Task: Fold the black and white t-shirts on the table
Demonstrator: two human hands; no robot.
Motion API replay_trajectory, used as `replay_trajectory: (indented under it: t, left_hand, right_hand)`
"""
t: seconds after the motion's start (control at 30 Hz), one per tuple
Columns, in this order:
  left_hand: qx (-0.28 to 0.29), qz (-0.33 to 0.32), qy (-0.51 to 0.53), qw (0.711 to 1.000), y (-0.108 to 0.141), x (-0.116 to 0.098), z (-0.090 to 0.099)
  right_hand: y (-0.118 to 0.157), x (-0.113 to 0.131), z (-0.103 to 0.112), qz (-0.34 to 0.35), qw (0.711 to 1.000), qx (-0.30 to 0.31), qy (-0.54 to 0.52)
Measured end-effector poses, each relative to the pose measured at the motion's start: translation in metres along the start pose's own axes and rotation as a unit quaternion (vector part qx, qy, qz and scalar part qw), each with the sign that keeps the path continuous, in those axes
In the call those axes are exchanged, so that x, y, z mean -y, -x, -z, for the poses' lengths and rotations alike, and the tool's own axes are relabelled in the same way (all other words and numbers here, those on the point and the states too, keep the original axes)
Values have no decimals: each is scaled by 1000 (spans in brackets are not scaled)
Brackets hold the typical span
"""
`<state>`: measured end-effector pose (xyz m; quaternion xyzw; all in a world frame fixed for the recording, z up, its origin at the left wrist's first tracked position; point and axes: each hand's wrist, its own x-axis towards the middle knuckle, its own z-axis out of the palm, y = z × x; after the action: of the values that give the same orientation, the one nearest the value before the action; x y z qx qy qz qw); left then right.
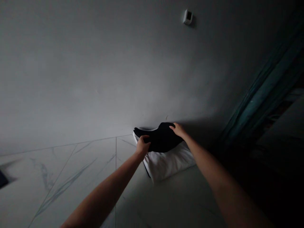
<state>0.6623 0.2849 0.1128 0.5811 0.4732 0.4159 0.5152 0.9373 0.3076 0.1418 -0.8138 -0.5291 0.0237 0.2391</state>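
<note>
A folded black cloth garment (pixel 163 139) is held between my two hands, over a folded white cloth (pixel 171 164) on the floor by the wall. My left hand (pixel 143 145) pinches the garment's left part, thumb and fingers closed on its edge. On the far right corner, my right hand (pixel 177 129) grips the same garment. The black fabric sags between them and hides the back part of the white cloth. A dark edge shows under the white cloth at its left side. The garment's exact kind is hard to make out in the dim light.
The floor is pale marble-look tile (pixel 95 177) with grey veins. Behind stands a plain grey wall (pixel 106 69) with a small white box (pixel 188 17) high on it. A teal curtain (pixel 258 85) hangs at the right. A dark blue object (pixel 3 179) lies at the left edge.
</note>
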Motion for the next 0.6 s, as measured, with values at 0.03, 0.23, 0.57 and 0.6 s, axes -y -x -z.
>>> replay_trajectory:
  t: [0.03, 0.23, 0.57, 0.6]
  left_hand:
    - [9, 22, 12, 1000, 6, -1, 1]
    - [50, 177, -6, 983, 40, 14, 7]
    - [71, -143, -511, 845, -5, -4, 45]
    - [51, -187, -528, 827, -13, -6, 38]
  right_hand:
    - [3, -2, 3, -5, 1000, 9, 8]
    - [40, -26, -5, -48, 995, 86, 32]
    - [61, -70, -4, -41, 975, 150, 156]
    - [58, -64, -4, -39, 972, 142, 185]
